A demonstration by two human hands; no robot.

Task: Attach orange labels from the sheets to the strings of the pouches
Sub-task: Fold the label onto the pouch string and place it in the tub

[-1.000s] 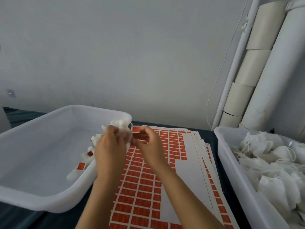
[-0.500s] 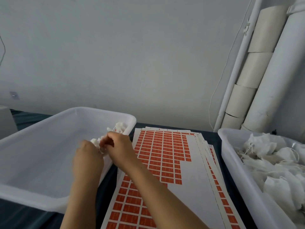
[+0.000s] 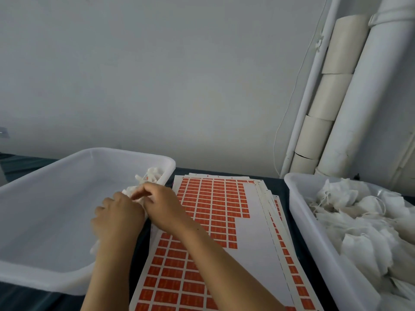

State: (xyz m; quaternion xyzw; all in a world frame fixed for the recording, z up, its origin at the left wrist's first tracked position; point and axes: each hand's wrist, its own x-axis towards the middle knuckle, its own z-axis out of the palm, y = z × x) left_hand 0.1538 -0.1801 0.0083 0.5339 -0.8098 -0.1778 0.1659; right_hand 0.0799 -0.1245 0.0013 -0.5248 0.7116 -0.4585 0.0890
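**Over the left tub, both hands on one pouch**

At the right rim of the left tub [image 3: 67, 279], I have both hands meeting over its inner edge. My left hand [image 3: 118, 217] is knuckles-up with fingers curled around a white pouch [image 3: 131, 191], which shows as a crumpled bit of fabric just beyond the knuckles. My right hand [image 3: 162, 204] reaches across from the sheets and touches the same pouch; its fingers are bent toward it, but from this angle I cannot tell whether that grip is pinching the string or only resting there. No label is visible between the fingers.

More finished pouches [image 3: 150, 176] with flecks of orange lie in the tub's far right corner. The orange label sheets [image 3: 213, 205] lie fanned in a stack on the dark surface [image 3: 280, 187] between the two tubs, the top sheet's right side already stripped to bare white backing. The right tub [image 3: 314, 250] is heaped with unlabelled pouches [image 3: 359, 221] and their loose strings. Behind it, white pipes [image 3: 350, 104] and cardboard rolls [image 3: 332, 90] stand against the wall.
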